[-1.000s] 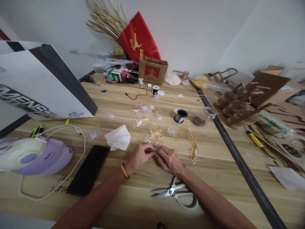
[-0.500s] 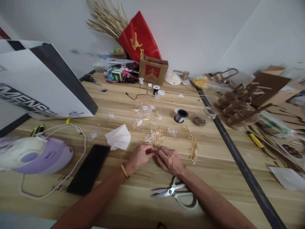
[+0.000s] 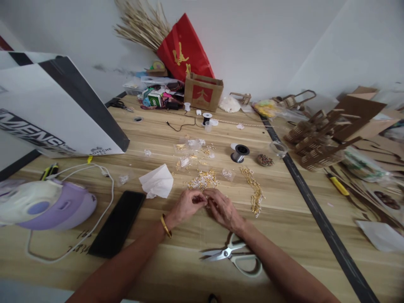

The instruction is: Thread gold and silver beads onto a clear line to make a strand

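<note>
My left hand [image 3: 188,205] is closed in a pinch, thumb against forefinger, with a gold bangle [image 3: 166,225] on its wrist. My right hand [image 3: 222,209] meets it fingertip to fingertip, its fingers bent and pressed together. Whatever the fingertips hold is too small to name. Just beyond the hands lies a loose pile of gold and silver beads [image 3: 203,179]. To the right, gold chains [image 3: 253,191] are laid out on the wooden table [image 3: 176,269]. White-handled scissors [image 3: 230,253] rest partly opened beside my right forearm.
A white tissue [image 3: 157,182] and a black phone [image 3: 118,225] lie left. Behind the beads are small plastic bags [image 3: 192,148] and a wire spool [image 3: 240,153]. A bowl of beads [image 3: 264,160] and woven baskets [image 3: 318,139] stand right. A purple-and-white appliance [image 3: 53,206] with a cord sits far left.
The fingers of my right hand have shifted slightly, lifting and curling over at the fingertips. My left hand stays almost in place. Nothing on the table has visibly moved.
</note>
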A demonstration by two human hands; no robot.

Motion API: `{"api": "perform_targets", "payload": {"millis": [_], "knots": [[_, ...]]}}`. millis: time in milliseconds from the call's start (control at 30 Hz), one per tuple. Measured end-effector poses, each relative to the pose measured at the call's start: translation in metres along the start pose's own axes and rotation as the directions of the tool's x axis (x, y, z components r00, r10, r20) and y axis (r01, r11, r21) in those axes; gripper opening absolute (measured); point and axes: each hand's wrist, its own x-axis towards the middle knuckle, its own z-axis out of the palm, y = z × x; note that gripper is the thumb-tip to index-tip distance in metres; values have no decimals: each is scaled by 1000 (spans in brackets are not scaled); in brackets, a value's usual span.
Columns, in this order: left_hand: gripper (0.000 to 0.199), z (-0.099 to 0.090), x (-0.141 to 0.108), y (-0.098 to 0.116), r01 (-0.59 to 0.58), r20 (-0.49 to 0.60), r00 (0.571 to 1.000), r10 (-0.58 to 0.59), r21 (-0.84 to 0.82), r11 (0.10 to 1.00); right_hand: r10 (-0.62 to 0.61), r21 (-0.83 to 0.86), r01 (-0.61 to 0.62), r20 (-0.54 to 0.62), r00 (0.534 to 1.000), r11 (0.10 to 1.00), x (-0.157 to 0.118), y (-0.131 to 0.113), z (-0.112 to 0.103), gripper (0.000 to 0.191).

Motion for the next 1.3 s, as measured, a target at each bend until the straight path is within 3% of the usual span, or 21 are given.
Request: {"api": "perform_targets", "payload": {"millis": [467, 700, 1000, 1300], "knots": [[2, 0, 2, -1, 103, 15, 995, -102, -189, 976, 182, 116, -178, -21, 983, 977, 0, -1, 0, 11], [4, 0, 3, -9, 103, 9, 995, -104, -253, 962, 242, 141, -236, -27, 970, 962, 1, -1, 0, 11], [4, -1, 4, -13, 68, 1, 998, -69, -191, 979, 214, 103, -211, -19, 977, 972, 0, 1, -1, 14], [4, 0, 0, 0, 34, -36, 999, -37, -88, 996, 222, 88, -220, -5, 975, 971, 1, 1, -1, 12]]}}
